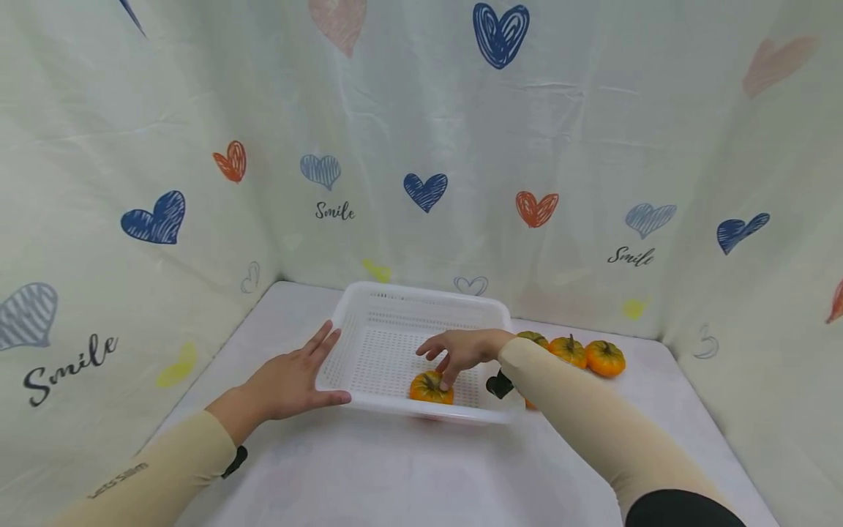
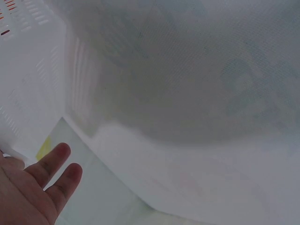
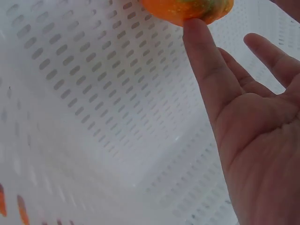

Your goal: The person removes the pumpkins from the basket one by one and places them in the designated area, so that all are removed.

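A white plastic basket (image 1: 428, 294) with slotted walls and floor stands on the table. Inside, near its front wall, sits a small orange-and-green pumpkin (image 1: 426, 391). My right hand (image 1: 469, 347) reaches over the basket's right part, its thumb (image 3: 199, 40) touching the pumpkin's side. The other right fingers are spread apart, off the pumpkin in the right wrist view. At the basket's left end, my left hand (image 1: 286, 382) rests against the rim with fingers extended. In the left wrist view, two of its fingers (image 2: 58, 161) stick out beside the basket's outer wall.
Several more pumpkins (image 1: 605, 359) stand on the table right of the basket, partly hidden by the right sleeve (image 1: 579, 410). A white cloth with printed hearts (image 1: 425, 192) hangs behind and on both sides. The white table surface (image 1: 395, 476) extends in front of the basket.
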{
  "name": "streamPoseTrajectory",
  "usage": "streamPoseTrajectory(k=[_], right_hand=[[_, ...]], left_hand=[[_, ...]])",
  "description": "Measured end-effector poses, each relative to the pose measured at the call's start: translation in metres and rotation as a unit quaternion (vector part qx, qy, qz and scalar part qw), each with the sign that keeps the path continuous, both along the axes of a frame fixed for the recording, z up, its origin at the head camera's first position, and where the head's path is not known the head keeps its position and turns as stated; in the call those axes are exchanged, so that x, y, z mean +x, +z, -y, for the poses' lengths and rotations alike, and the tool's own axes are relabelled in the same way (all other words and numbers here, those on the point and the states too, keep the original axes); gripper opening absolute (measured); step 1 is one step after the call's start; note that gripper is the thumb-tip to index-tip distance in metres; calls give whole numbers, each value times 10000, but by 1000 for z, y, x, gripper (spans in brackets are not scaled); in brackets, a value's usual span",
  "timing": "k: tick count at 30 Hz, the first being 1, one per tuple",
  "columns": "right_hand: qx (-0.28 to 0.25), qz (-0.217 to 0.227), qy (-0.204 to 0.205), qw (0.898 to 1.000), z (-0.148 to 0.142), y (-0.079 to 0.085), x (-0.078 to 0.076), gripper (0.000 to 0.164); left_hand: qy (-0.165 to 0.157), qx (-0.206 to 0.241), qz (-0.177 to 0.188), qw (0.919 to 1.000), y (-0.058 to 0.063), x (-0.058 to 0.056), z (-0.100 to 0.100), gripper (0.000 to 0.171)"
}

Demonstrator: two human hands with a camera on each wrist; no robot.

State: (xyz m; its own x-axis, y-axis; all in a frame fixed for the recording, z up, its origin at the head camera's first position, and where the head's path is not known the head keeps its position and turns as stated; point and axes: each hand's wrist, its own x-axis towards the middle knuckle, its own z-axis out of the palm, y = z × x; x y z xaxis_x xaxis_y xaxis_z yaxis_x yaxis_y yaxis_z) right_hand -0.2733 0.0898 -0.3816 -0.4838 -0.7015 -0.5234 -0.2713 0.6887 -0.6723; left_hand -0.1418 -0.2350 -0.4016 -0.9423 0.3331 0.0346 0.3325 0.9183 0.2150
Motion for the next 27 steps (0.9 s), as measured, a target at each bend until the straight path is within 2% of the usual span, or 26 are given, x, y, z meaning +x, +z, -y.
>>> streamPoseTrajectory(k=[8, 13, 17, 27], right_hand=[[188, -56, 159, 9997, 4, -4, -4, 72], [262, 293, 23, 9992, 5, -7, -4, 70], [317, 459, -84, 9984, 4, -8, -5, 62], [296, 533, -46, 9981, 4, -12, -7, 44]], left_hand=[[21, -21, 45, 10000, 0, 0, 0, 119], [55, -65, 47, 10000, 0, -1, 0, 122], [40, -92, 39, 9999, 2, -1, -1, 123], [74, -126, 78, 9999, 2, -1, -2, 122]])
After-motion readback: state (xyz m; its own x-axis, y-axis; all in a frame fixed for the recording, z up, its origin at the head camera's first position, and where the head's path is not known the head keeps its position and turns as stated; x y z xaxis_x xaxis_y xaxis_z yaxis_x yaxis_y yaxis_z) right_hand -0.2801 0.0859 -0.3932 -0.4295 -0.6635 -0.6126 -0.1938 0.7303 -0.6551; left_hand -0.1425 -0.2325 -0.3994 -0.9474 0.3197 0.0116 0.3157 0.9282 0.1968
